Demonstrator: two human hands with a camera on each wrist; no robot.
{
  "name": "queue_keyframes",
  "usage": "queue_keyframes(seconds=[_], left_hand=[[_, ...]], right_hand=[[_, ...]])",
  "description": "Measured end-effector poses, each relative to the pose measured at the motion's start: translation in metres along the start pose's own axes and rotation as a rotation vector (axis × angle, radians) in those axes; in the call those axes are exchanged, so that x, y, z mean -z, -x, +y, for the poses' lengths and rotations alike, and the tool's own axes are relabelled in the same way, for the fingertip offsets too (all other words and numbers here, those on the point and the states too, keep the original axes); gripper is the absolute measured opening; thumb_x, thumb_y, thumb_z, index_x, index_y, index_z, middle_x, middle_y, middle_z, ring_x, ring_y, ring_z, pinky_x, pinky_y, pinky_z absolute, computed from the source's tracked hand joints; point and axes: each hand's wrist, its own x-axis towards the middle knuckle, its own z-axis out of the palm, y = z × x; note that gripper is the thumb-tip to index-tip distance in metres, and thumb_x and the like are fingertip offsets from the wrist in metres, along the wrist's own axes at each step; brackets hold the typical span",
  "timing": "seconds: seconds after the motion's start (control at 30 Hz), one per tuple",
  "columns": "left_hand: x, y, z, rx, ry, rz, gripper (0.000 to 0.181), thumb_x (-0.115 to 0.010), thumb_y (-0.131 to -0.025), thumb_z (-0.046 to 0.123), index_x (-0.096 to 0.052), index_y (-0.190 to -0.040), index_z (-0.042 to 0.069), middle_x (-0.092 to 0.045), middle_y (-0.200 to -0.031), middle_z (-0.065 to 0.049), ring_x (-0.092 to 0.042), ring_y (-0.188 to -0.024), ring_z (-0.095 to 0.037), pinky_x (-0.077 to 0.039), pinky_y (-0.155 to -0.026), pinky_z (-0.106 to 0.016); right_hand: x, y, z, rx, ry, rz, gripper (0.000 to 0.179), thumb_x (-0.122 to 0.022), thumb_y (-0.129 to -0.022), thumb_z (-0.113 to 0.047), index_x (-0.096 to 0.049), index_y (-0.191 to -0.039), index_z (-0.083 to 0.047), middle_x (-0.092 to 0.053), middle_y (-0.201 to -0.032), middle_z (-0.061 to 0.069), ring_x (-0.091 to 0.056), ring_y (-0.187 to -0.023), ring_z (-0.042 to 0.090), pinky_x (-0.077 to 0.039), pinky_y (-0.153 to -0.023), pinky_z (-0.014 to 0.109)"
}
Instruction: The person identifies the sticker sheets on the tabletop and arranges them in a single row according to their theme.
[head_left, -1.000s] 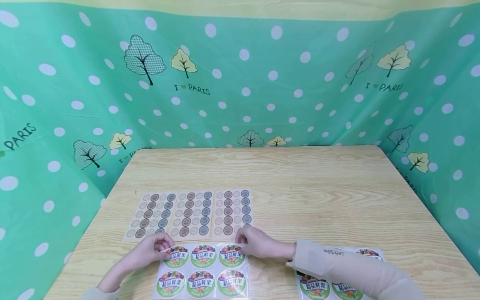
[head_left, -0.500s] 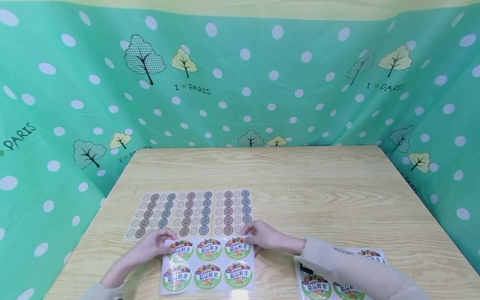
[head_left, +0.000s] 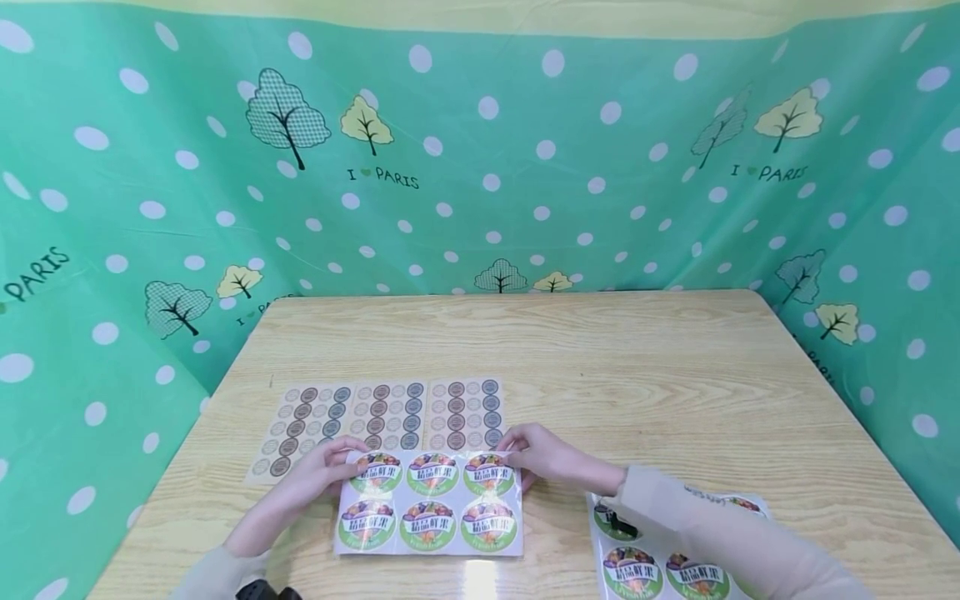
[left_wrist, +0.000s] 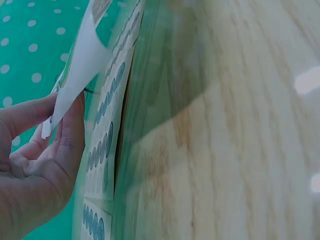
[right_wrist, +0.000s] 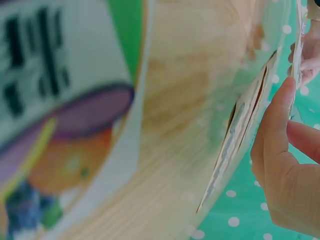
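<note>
Between both hands is a white sticker sheet (head_left: 427, 543) bearing round fruit labels in two rows, raised off the table as its underside shows in the left wrist view. My left hand (head_left: 318, 475) pinches its far left corner, thumb on the printed face and fingers behind. At the far right corner my right hand (head_left: 551, 457) grips it the same way. Just beyond, and partly covered by it, lie sheets of small round brown and grey stickers (head_left: 386, 417), side by side on the table. In the left wrist view the held sheet's white back (left_wrist: 82, 67) curls beside the left hand (left_wrist: 45, 150).
Another fruit label sheet (head_left: 630, 546) lies at the table's near right, partly under the right sleeve (head_left: 697, 521). The wooden table (head_left: 637, 358) stretches back to a green dotted curtain (head_left: 540, 192) that surrounds it on three sides.
Both hands have carried the fruit label sheet up off the table, away from the body and a little to the right. It now overlaps the near edges of the small sticker sheets.
</note>
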Motion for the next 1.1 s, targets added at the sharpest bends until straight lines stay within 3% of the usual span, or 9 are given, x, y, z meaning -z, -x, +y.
queue_keyframes(seconds=[0.47,0.67,0.87,1.1], left_hand=[[-0.026,-0.028,0.017,0.005,0.079,0.046,0.043,-0.058,-0.084,0.014,-0.042,-0.117,-0.009,-0.064,-0.092,-0.014,-0.063,-0.076,-0.021,-0.054,-0.07,-0.036],[-0.04,-0.045,0.022,0.018,0.058,0.095,0.04,-0.061,-0.081,0.011,-0.047,-0.113,-0.007,-0.065,-0.087,-0.011,-0.063,-0.073,-0.02,-0.054,-0.068,-0.033],[-0.054,-0.06,0.031,0.01,0.046,0.102,0.035,-0.059,-0.081,0.005,-0.048,-0.111,-0.008,-0.065,-0.088,-0.012,-0.063,-0.072,-0.019,-0.054,-0.067,-0.034],[-0.072,-0.078,0.041,0.041,0.023,0.143,0.031,-0.061,-0.079,0.004,-0.052,-0.108,-0.004,-0.065,-0.083,-0.009,-0.061,-0.065,-0.016,-0.054,-0.061,-0.03]], right_hand=[[0.034,0.002,0.002,-0.051,0.082,0.075,0.017,-0.054,-0.081,0.003,-0.056,-0.097,0.007,-0.056,-0.07,0.009,-0.053,-0.05,0.013,-0.054,-0.052,0.036],[0.052,0.007,0.004,-0.078,0.091,0.096,0.019,-0.054,-0.082,0.002,-0.055,-0.1,0.008,-0.057,-0.072,0.009,-0.055,-0.053,0.014,-0.054,-0.054,0.035],[0.069,0.012,0.005,-0.115,0.124,0.137,0.02,-0.054,-0.083,0.0,-0.056,-0.101,0.006,-0.057,-0.073,0.008,-0.055,-0.054,0.013,-0.054,-0.055,0.033],[0.089,0.016,0.013,-0.11,0.109,0.156,0.022,-0.052,-0.084,-0.001,-0.054,-0.104,0.008,-0.058,-0.075,0.008,-0.055,-0.056,0.012,-0.054,-0.055,0.032]])
